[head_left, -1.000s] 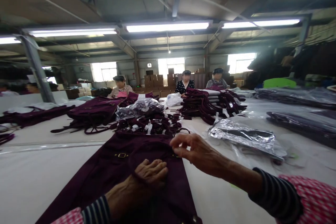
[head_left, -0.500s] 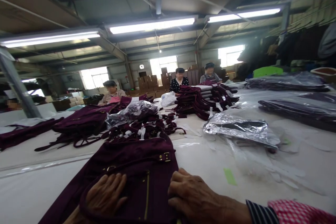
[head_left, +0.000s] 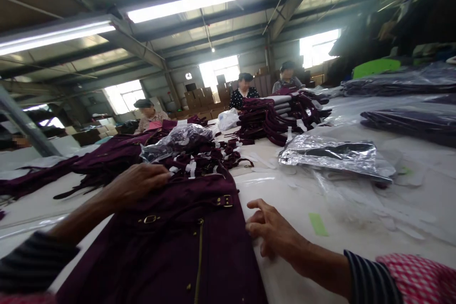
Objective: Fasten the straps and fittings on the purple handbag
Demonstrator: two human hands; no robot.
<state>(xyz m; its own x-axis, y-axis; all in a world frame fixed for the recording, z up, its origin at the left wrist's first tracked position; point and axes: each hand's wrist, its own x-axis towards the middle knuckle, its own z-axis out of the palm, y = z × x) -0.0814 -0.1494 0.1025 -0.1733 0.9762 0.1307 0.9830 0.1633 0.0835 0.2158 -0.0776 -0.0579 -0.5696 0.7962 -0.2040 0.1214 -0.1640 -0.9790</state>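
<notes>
A dark purple bag (head_left: 171,247) with a gold zip and two gold buckles lies flat on the white table (head_left: 285,275), close in front of me. Over the bag's upper left edge is my left hand (head_left: 144,181), its fingers close together and pointing right; what is under them, if anything, is hidden. My right hand (head_left: 272,230) is at the bag's right edge, fingers apart and bent, holding nothing. Just beyond the bag lies a heap of purple straps (head_left: 203,161) with white wrappings.
Clear plastic packets (head_left: 335,154) and a green tape piece (head_left: 318,224) lie to the right. Stacked purple bags (head_left: 278,114) stand farther back, with more bags (head_left: 114,152) at the left. Several people sit across the table.
My left hand has moved up from the bag's middle to its top edge, out from under the handle. My right hand has let go of the bag's side and opened.
</notes>
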